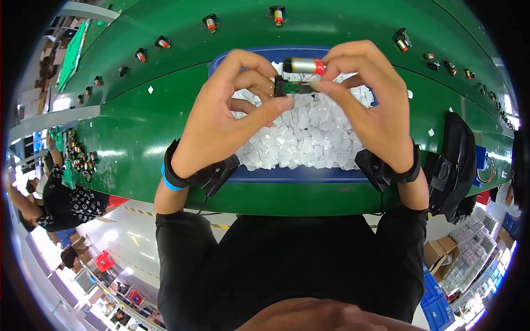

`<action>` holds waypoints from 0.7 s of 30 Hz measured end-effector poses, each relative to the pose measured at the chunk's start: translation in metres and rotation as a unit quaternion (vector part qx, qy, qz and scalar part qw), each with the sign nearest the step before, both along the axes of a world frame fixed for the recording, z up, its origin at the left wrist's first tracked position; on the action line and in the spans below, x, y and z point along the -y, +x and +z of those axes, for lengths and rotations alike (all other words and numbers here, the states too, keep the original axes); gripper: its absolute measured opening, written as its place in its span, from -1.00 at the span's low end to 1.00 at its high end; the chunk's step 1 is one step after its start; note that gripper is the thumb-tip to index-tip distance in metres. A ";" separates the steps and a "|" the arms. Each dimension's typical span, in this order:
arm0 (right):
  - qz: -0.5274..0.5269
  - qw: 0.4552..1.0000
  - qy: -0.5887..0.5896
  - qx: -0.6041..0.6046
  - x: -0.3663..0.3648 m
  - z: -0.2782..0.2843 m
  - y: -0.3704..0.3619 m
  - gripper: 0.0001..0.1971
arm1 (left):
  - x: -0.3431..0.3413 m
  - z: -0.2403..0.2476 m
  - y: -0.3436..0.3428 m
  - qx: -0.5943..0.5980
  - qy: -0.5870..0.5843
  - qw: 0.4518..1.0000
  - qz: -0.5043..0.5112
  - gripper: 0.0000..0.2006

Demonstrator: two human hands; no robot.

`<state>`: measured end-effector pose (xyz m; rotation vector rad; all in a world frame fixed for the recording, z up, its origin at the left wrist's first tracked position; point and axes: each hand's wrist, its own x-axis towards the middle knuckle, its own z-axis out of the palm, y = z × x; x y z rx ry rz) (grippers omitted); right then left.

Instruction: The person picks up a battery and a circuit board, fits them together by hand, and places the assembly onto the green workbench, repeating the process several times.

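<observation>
Upper centre, I see the left hand (226,107) pinching a circuit board (297,88), the right hand (375,91) pinching a battery (301,66); positioning seems in hand, next calling for steadiness.

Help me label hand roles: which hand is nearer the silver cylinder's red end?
Right. The right hand touches the red end of the silver cylinder; the left hand is to the left, by the opposite dark end, holding the black part below.
</observation>
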<state>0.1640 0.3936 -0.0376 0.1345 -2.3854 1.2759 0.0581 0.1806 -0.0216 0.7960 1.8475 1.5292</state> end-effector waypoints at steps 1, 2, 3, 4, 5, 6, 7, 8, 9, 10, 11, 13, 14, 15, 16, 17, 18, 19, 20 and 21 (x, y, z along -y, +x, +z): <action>-0.008 0.999 -0.048 0.019 -0.002 0.000 0.000 -0.74 | 0.000 0.000 0.000 -0.011 0.007 1.000 0.007 -0.65; -0.008 0.999 -0.047 0.019 -0.004 0.000 0.000 -0.74 | 0.000 0.000 -0.001 -0.012 0.008 1.000 0.007 -0.65; -0.025 0.999 0.013 0.026 -0.006 -0.001 0.000 -0.73 | -0.001 0.000 -0.001 -0.004 0.017 1.000 0.004 -0.64; -0.042 0.996 0.072 0.034 -0.008 -0.001 0.001 -0.71 | -0.001 0.000 -0.002 0.003 0.026 1.000 0.002 -0.63; -0.059 0.989 0.132 0.042 -0.009 -0.001 0.001 -0.70 | -0.002 0.000 -0.002 0.011 0.035 0.999 -0.001 -0.62; -0.059 0.989 0.132 0.042 -0.008 0.001 0.000 -0.70 | -0.002 0.000 -0.002 0.011 0.035 0.999 -0.001 -0.62; -0.036 0.994 0.098 0.026 -0.007 0.007 0.000 -0.70 | -0.002 0.001 -0.001 0.003 0.029 1.000 -0.010 -0.62; -0.013 0.998 0.063 0.010 -0.005 0.012 -0.001 -0.70 | -0.002 0.001 0.000 -0.005 0.022 1.000 -0.018 -0.62; 0.010 1.000 0.029 -0.007 -0.003 0.014 -0.002 -0.71 | -0.003 0.002 0.001 -0.014 0.016 0.999 -0.027 -0.62; 0.010 1.000 0.028 -0.006 -0.002 0.012 -0.003 -0.71 | -0.003 0.002 0.001 -0.013 0.016 0.999 -0.028 -0.62; 0.015 0.999 0.036 -0.015 -0.001 0.009 -0.003 -0.71 | -0.002 0.002 0.001 -0.018 0.004 0.999 -0.039 -0.61; 0.027 0.998 0.051 -0.032 0.001 0.004 -0.002 -0.70 | -0.002 0.003 0.001 -0.028 -0.018 0.997 -0.063 -0.61; 0.025 0.998 0.051 -0.032 0.001 0.005 -0.001 -0.70 | -0.002 0.003 0.001 -0.027 -0.018 0.997 -0.065 -0.61; 0.039 0.997 0.054 -0.040 -0.001 0.009 0.000 -0.70 | -0.003 0.002 0.000 -0.002 -0.013 0.998 -0.053 -0.61; 0.055 0.996 0.057 -0.049 -0.003 0.012 -0.001 -0.70 | -0.003 0.002 -0.001 0.023 -0.008 0.999 -0.039 -0.61; 0.071 0.994 0.060 -0.058 -0.003 0.013 0.000 -0.71 | -0.003 0.001 -0.001 0.048 -0.004 0.999 -0.025 -0.61; 0.072 0.994 0.060 -0.058 -0.002 0.012 0.000 -0.71 | -0.003 -0.001 -0.001 0.048 -0.004 0.999 -0.024 -0.61; 0.076 0.989 0.097 -0.076 0.000 0.009 0.001 -0.70 | -0.003 -0.003 0.000 0.088 0.018 0.996 -0.019 -0.61; 0.080 0.983 0.135 -0.093 0.003 0.005 0.002 -0.69 | -0.003 -0.007 0.001 0.128 0.039 0.991 -0.014 -0.61; 0.082 0.976 0.172 -0.109 0.005 0.004 0.002 -0.69 | -0.003 -0.009 0.001 0.169 0.061 0.984 -0.010 -0.62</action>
